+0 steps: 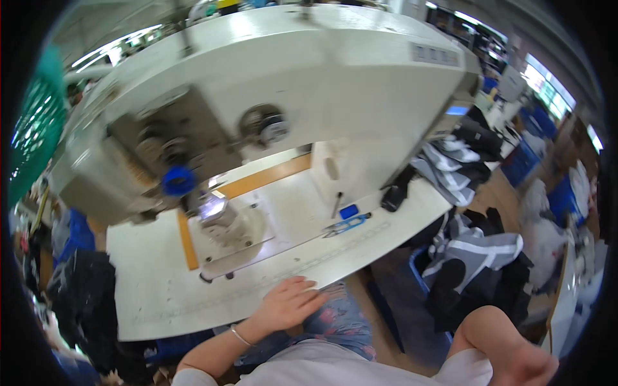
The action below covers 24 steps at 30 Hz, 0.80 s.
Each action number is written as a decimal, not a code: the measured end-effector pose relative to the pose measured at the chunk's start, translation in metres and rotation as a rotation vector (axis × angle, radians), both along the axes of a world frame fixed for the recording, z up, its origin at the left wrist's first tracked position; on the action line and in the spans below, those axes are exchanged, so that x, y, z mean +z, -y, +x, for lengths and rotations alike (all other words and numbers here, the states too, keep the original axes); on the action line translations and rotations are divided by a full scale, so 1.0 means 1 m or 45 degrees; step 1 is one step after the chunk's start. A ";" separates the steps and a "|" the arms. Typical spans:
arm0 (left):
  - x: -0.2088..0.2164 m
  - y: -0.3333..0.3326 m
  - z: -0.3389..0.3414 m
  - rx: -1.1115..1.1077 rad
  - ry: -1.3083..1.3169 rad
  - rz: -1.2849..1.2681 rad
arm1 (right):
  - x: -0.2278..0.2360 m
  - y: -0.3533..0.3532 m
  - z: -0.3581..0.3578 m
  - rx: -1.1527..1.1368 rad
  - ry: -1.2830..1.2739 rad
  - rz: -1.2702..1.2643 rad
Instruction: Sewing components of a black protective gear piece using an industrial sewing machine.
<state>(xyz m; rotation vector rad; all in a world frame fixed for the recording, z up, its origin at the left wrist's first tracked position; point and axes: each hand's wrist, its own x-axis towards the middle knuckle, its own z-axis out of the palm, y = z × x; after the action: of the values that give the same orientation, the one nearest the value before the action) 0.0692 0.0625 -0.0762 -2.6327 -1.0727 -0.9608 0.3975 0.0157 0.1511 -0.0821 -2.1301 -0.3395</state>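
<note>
My left hand (293, 302) lies at the front edge of the white sewing table (154, 296), palm down over my lap. Its fingers are stretched out and hold nothing. At the lower right my right arm is bent at the elbow (488, 321). The blurred part at its far end may be my right hand (534, 367), but its fingers cannot be made out. Before me stands a large white industrial sewing machine (360, 83), its lamp lit by the needle. Blue-handled thread snips (353, 222) rest on the table beside a small blue object (348, 211).
Grey, white and black garment pieces (450, 164) are heaped at the table's right end. More pieces (479, 257) fill a blue-rimmed bin on the right. A black plastic bag (84, 302) stands at the left. Green netting (38, 122) hangs at the far left.
</note>
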 end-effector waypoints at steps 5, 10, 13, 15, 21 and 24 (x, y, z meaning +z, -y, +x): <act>0.000 -0.020 0.075 -0.262 0.159 -0.104 | -0.056 -0.120 0.042 -1.133 -0.030 -0.087; -0.021 -0.008 0.080 -0.281 0.205 -0.374 | -0.063 -0.340 0.107 -1.631 -0.038 -0.145; -0.031 -0.006 0.069 -0.267 0.132 -0.445 | -0.074 -0.409 0.148 -1.905 -0.001 -0.395; -0.034 0.000 0.063 -0.167 0.118 -0.540 | -0.067 -0.429 0.149 -1.938 -0.132 -0.679; -0.042 0.007 0.056 -0.086 0.231 -0.758 | -0.008 -0.367 0.170 -1.557 -0.792 0.268; -0.035 0.003 0.063 -0.202 0.379 -0.707 | -0.009 -0.269 0.173 -1.498 -0.655 0.499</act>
<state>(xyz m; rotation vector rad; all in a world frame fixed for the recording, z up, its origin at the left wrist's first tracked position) 0.1322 0.0594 -0.1113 -3.1222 -1.3820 -1.2748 0.5703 0.2848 0.1423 -1.0794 -1.2664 -1.2436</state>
